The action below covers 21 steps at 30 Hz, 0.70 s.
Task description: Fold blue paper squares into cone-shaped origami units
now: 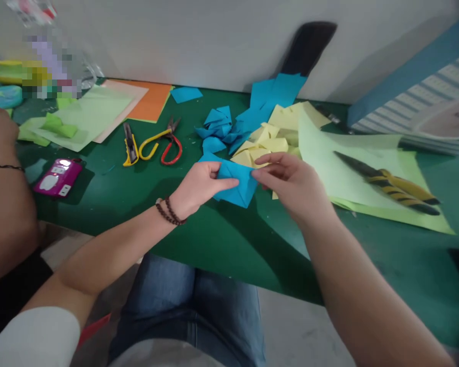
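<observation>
A folded blue paper square (pixel 239 191) with crease lines is held above the green table's front half. My left hand (pixel 201 186) pinches its left side, the thumb lying across the top face. At the paper's right corner, my right hand (pixel 286 178) has its thumb and index finger closed on the edge. Just behind lie folded blue paper pieces (pixel 218 125) and folded yellow pieces (pixel 260 140), partly hidden by the hands. Blue sheets (pixel 277 94) are spread farther back.
Red-and-yellow scissors (pixel 170 137), a yellow cutter (pixel 130 145) and a magenta device (pixel 59 177) lie left. Long-nose pliers (pixel 390 183) rest on green sheets (pixel 329 153) at right, near a striped box (pixel 424 97). Another person's arm (pixel 7 178) is at far left.
</observation>
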Each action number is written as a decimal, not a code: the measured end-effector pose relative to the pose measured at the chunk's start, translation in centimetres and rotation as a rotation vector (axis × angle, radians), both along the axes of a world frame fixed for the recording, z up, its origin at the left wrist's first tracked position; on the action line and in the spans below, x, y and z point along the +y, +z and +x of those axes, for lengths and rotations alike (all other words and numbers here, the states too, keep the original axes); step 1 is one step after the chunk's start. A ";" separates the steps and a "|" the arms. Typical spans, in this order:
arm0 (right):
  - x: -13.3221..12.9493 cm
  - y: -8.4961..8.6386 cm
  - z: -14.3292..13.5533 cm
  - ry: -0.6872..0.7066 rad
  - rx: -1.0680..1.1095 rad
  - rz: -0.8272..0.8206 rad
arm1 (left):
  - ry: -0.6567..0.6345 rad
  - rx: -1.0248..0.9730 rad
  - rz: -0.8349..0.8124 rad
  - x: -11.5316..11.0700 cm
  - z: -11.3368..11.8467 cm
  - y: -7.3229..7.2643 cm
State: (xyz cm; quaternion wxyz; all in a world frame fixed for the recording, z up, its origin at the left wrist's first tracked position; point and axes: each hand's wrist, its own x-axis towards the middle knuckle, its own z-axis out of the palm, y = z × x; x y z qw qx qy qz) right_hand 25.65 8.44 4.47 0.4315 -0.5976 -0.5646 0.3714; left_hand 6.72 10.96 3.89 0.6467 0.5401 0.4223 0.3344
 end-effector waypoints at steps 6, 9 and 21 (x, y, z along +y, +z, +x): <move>-0.5 -1.8 -0.6 -0.145 -0.024 0.108 | 0.036 -0.070 -0.094 1.0 0.6 -2.1; -0.7 -2.0 -0.7 -0.111 -0.029 0.133 | 0.031 -0.143 -0.146 0.7 0.6 -2.2; -0.7 -2.6 -2.1 -0.100 0.029 0.152 | 0.151 -0.127 -0.102 0.4 0.9 -1.7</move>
